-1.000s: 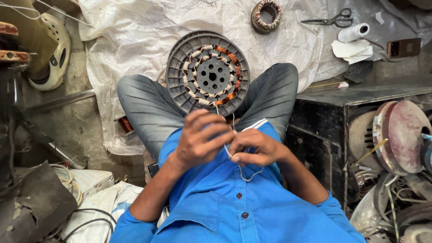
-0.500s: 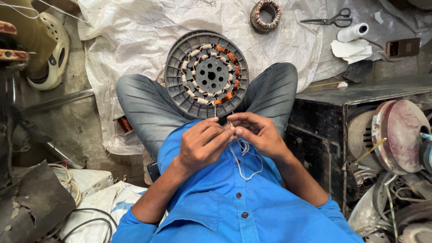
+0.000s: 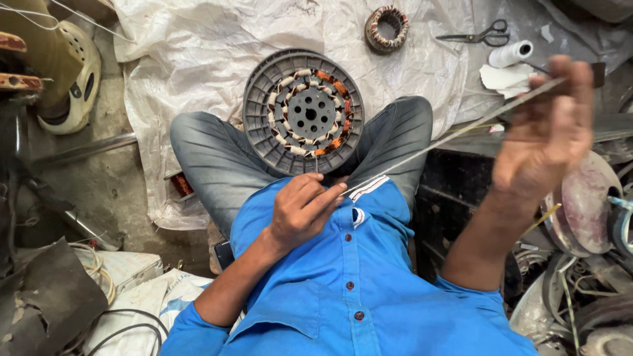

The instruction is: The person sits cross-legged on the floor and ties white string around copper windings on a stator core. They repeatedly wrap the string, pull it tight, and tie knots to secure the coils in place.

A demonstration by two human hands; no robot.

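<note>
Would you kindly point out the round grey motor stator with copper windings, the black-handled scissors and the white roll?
Round grey motor stator with copper windings (image 3: 303,112), head view, perforated centre hub.
Black-handled scissors (image 3: 493,31), head view, handle loops.
White roll (image 3: 509,54), head view, side wall.

A: Around the motor winding (image 3: 303,112) in the lap, where is there room?

B: At twelve o'clock the white plastic sheet (image 3: 217,46) lies bare up to the small coil (image 3: 386,28). At nine and three o'clock the knees hem it in.

A: And on the right?

B: A taut strip (image 3: 455,132) runs from the left hand (image 3: 300,211) to the raised right hand (image 3: 550,132), barring that way. Scissors (image 3: 476,34) and a paper roll (image 3: 509,54) sit at two o'clock. Scrap discs (image 3: 583,204) crowd four o'clock.
</note>
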